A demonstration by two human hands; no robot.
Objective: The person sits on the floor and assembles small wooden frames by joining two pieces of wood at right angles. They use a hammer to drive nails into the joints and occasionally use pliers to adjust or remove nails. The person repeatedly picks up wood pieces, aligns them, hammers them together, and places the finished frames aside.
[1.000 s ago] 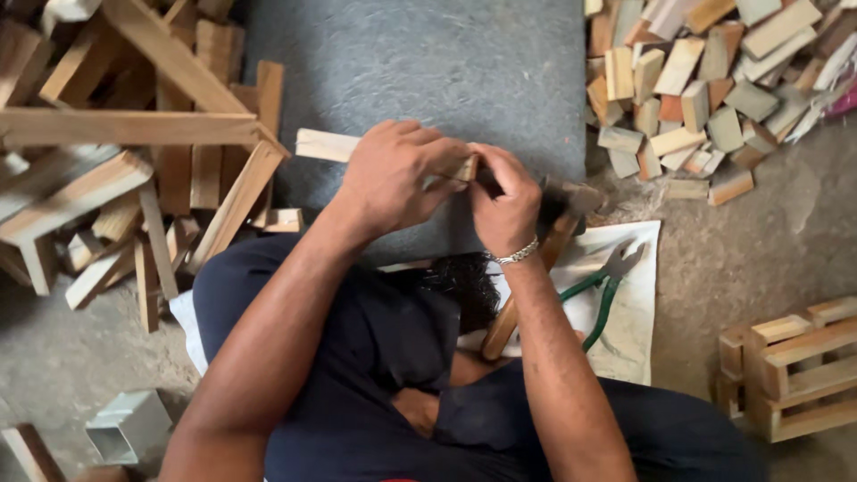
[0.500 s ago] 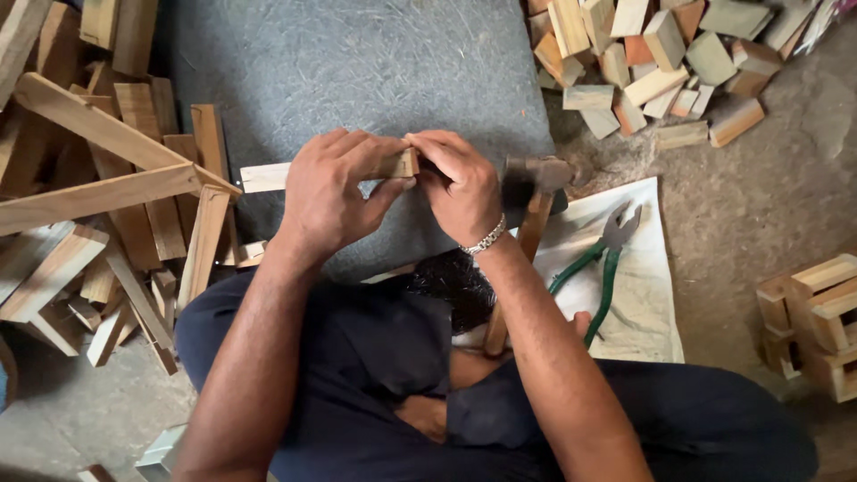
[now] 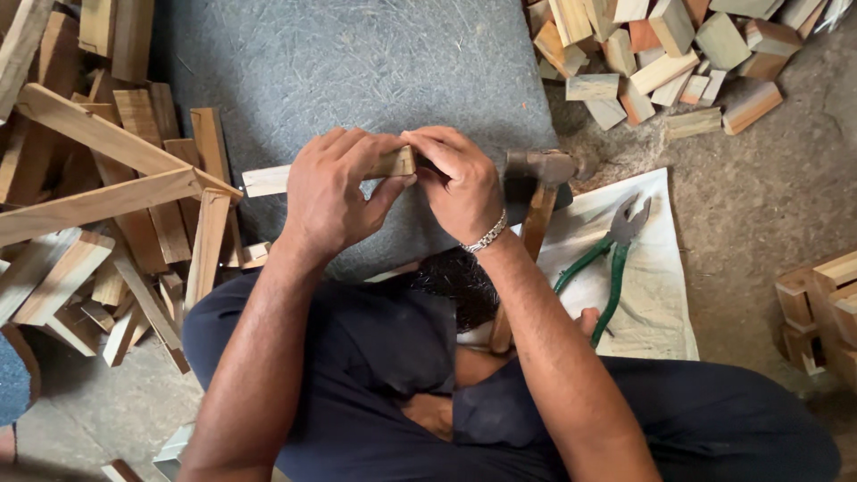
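Observation:
A thin pale wooden strip (image 3: 268,179) lies across the grey stone slab (image 3: 357,71), and both my hands are on it. My left hand (image 3: 335,192) wraps over the strip's middle. My right hand (image 3: 460,183), with a metal bracelet at the wrist, pinches at the strip's right end; what the fingertips hold there is hidden. A hammer (image 3: 536,192) with a wooden handle lies just right of my right hand, its head on the slab's edge. Green-handled pliers (image 3: 607,254) rest on a white sheet (image 3: 656,295).
A heap of small wood blocks (image 3: 661,54) lies at the top right. Long slats and nailed wooden frames (image 3: 107,196) crowd the left. Assembled wooden pieces (image 3: 817,312) stand at the right edge. My legs in dark trousers fill the bottom.
The view has shifted, so slab and hands sit a little lower in frame. Both hands stay on the strip; the right hand's fingers have drawn in at its right end.

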